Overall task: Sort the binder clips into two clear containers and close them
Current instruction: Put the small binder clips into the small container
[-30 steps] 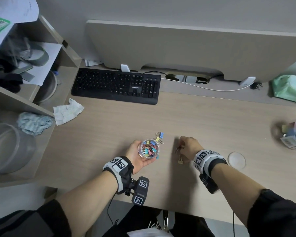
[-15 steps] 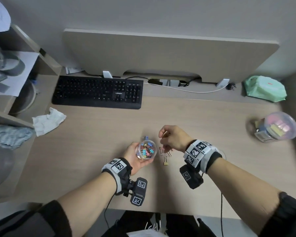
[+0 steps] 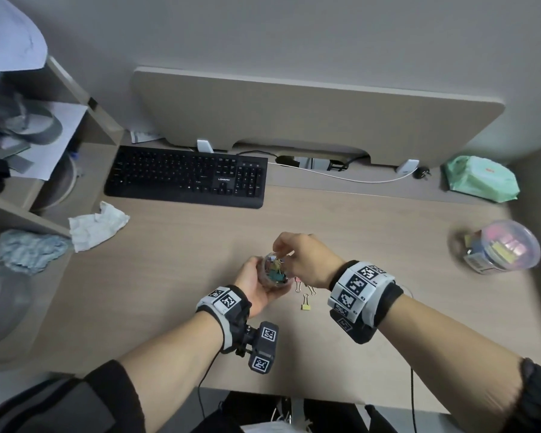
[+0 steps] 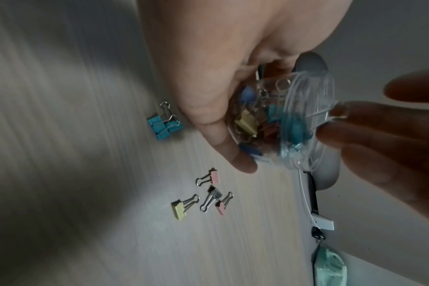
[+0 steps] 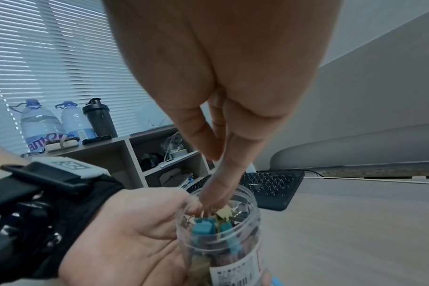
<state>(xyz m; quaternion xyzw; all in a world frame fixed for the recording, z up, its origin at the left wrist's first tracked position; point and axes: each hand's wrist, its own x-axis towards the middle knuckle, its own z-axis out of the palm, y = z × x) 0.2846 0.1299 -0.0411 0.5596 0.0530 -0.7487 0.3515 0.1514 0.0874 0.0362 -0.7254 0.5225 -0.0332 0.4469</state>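
Observation:
My left hand [image 3: 255, 287] grips a small clear jar [image 3: 274, 271] of coloured binder clips, held a little above the desk with its mouth open. My right hand [image 3: 278, 250] reaches into the mouth from above. Thumb and forefinger pinch the wire handles of a yellow clip [image 5: 224, 211] just inside the rim of the jar [image 5: 220, 238]. Loose clips lie on the desk beneath: a yellow one [image 3: 305, 304], a pink one [image 4: 212, 177], a grey one [image 4: 212, 196] and some blue ones [image 4: 164, 125]. A larger clear container [image 3: 500, 246] with pastel contents stands far right.
A black keyboard [image 3: 185, 176] lies at the back under a raised board. A crumpled tissue [image 3: 96, 226] and a shelf unit [image 3: 44, 151] are at the left. A green wipes pack [image 3: 480, 179] sits at the back right. The desk's front edge is near my forearms.
My right hand rose from the desk with a clip and moved left over the jar's mouth. My left hand kept hold of the jar and tilted it slightly.

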